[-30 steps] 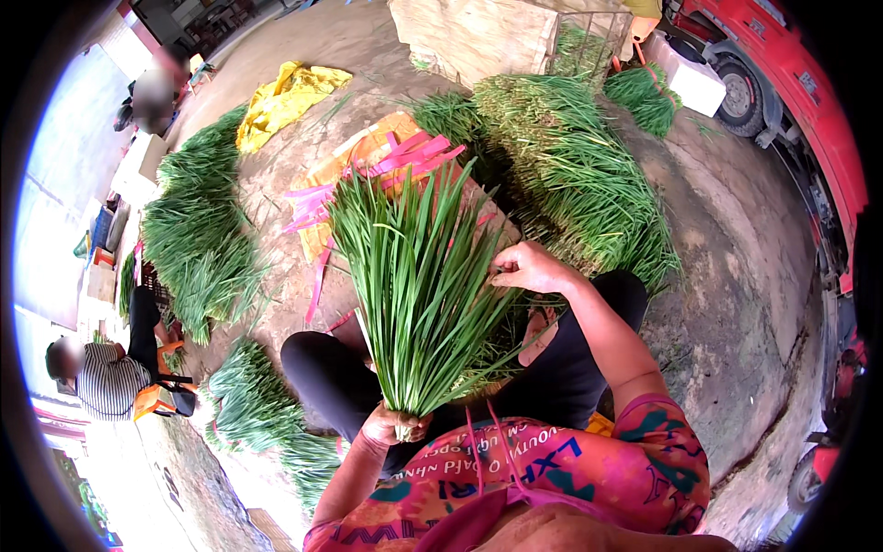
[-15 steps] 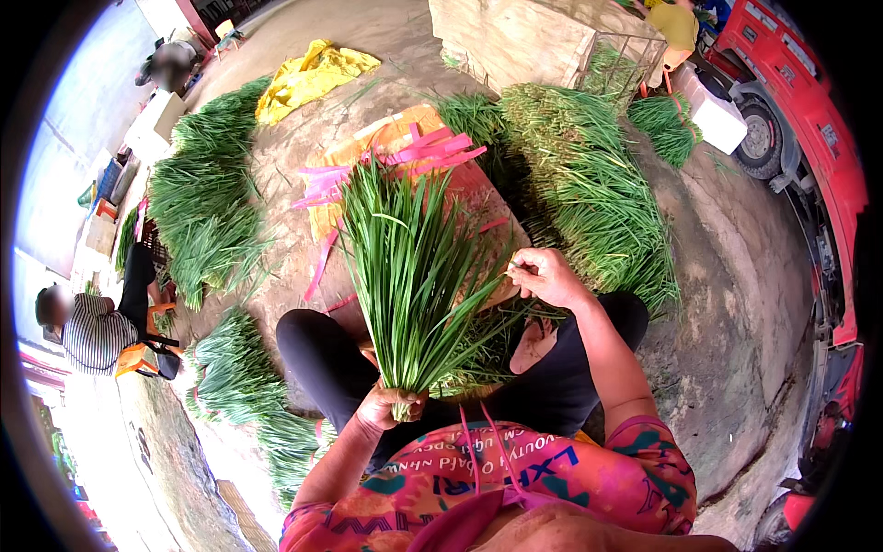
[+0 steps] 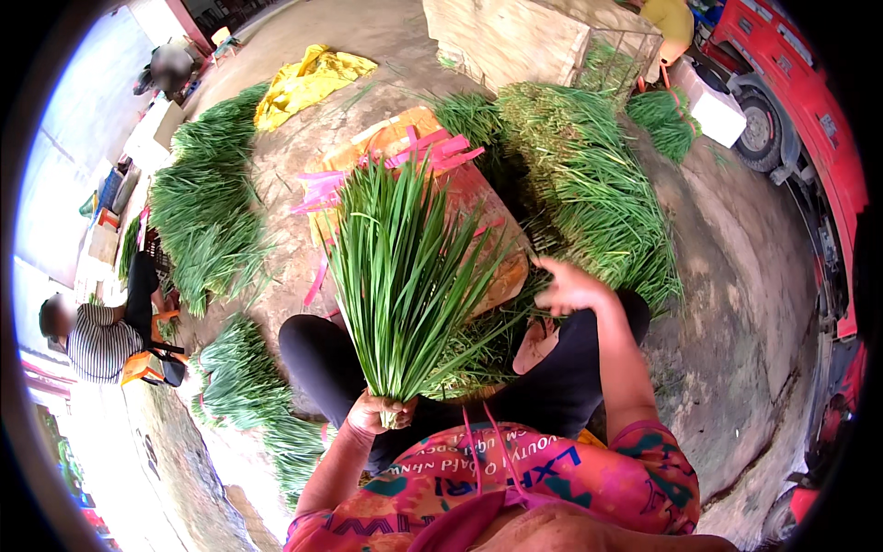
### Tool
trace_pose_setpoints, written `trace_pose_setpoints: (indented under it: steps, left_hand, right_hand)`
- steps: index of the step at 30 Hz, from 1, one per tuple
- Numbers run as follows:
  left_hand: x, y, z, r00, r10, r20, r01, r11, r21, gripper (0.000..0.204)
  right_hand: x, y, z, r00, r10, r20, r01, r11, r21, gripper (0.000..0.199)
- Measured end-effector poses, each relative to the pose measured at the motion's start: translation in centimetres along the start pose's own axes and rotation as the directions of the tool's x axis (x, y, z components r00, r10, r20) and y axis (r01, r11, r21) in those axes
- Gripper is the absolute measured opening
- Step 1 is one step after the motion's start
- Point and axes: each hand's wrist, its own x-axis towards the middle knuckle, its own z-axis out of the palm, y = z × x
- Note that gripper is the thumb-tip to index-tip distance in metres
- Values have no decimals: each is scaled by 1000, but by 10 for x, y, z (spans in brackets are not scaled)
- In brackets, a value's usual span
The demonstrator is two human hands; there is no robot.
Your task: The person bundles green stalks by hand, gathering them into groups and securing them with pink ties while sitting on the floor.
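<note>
My left hand [image 3: 377, 411] is wrapped round the pale stem ends of a bunch of garlic chives [image 3: 405, 276]. The long flat green leaves fan upward, away from me, above my lap. To the right of the bunch, my right hand [image 3: 575, 287] is in the air over my right knee, a little blurred, with its fingers apart and nothing visible in them. Beyond the leaf tips, a low board [image 3: 492, 198] bears pink ribbons [image 3: 428, 152] and an orange sheet [image 3: 400, 124]; the bunch hides part of it.
A big heap of chives [image 3: 598, 198] lies to the right, other piles [image 3: 207, 198] and tied bundles [image 3: 244, 373] to the left. Farther off are a yellow sack [image 3: 308, 83], a wooden crate [image 3: 506, 41] and a red truck [image 3: 791, 101]. A person in stripes [image 3: 103, 340] sits at left.
My right hand has moved slightly right and down from the leaf edge, and its pinched fingers have spread. The bunch in my left hand has shifted slightly left and its leaves fan wider.
</note>
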Motion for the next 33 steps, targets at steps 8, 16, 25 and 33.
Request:
trace_pose_setpoints:
  steps: [8,16,25,33]
  left_hand:
    - [10,4,4,997,18,-73,-10,994,111,38]
    - [39,0,-1,993,40,-110,7,917,398,30]
    - [74,-6,24,975,215,-56,-141,795,589,35]
    - [145,-8,81,857,514,40,-125,131,983,83]
  right_hand:
    - [1,-40,-24,994,77,-72,-44,923,383,63]
    - [19,-58,-30,898,-74,-435,257,888,380,18]
    - [-39,-84,-18,697,-671,253,16,367,930,16]
    - [-22,4,119,942,-133,308,-158,635,756,67]
